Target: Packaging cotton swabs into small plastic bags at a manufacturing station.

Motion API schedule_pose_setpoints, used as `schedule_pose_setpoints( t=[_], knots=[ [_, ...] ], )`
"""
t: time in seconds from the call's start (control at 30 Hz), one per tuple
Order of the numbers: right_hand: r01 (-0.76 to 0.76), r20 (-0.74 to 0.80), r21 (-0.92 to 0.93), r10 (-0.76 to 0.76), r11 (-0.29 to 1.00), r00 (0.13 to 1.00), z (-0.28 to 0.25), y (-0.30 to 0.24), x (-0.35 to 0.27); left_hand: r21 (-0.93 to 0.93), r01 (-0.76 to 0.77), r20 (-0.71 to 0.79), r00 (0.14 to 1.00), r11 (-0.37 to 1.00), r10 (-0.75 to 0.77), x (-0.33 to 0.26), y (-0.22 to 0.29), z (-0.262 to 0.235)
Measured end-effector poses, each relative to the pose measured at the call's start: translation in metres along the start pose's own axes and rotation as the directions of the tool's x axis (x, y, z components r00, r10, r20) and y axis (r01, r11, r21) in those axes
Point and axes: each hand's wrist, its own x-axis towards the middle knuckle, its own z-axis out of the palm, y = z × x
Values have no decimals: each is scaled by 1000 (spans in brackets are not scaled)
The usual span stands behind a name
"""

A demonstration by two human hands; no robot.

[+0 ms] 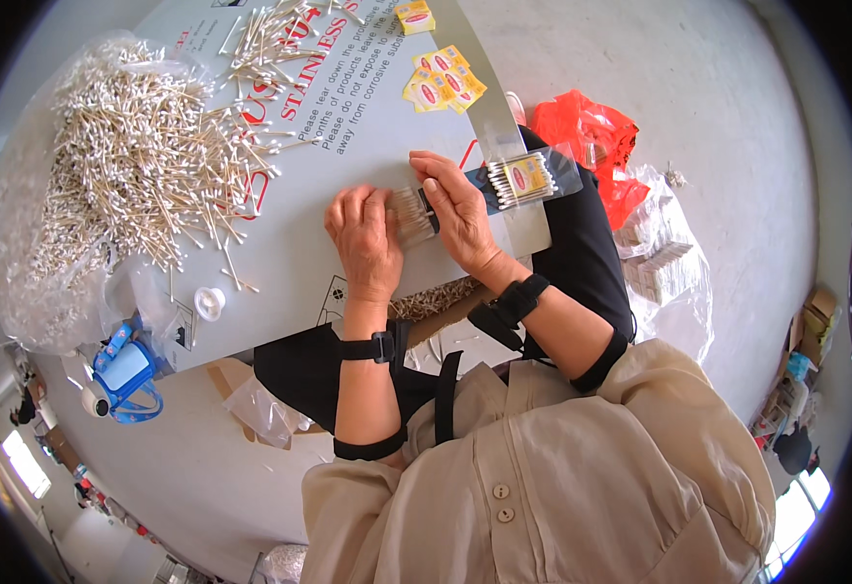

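Note:
A row of cotton swabs (410, 216) lies on the grey table between my two hands, with a dark strip at its right end. My left hand (361, 241), fingers curled, presses against the left end of the row. From the other side my right hand (458, 220) closes in on the right end, thumb along the dark strip and fingers close together. Just right of that hand, a clear packet of cotton swabs (524, 180) with a yellow label sits at the table edge. My fingers partly hide the row's ends.
A large heap of loose cotton swabs (124, 146) in clear plastic covers the table's left side. Yellow labels (445, 78) lie at the far edge. A small white cap (209, 304) and a blue pouch (124, 370) are near left. Red (582, 127) and clear bags (665, 253) stand on the right.

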Motion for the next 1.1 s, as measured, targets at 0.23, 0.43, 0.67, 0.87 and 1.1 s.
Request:
schedule_pose_setpoints(
  t=[0.23,0.43,0.67,0.87,1.1],
  knots=[
    [-44,-28,91,47,995,998,6,0,-11,-443,134,-180,955,887,-234,-20,7,5],
    [-69,-25,99,72,993,997,7,-2,-12,205,48,130,989,978,-76,-11,26,-2],
    [-116,-52,177,127,977,991,-1,0,-16,319,24,250,962,947,-109,-19,29,0],
    [-76,-50,160,85,984,995,2,0,-23,317,-49,300,953,947,-51,-18,24,1],
    [-23,-51,151,31,988,998,8,1,-19,-432,153,-148,960,889,-238,-21,11,10]
  ],
)
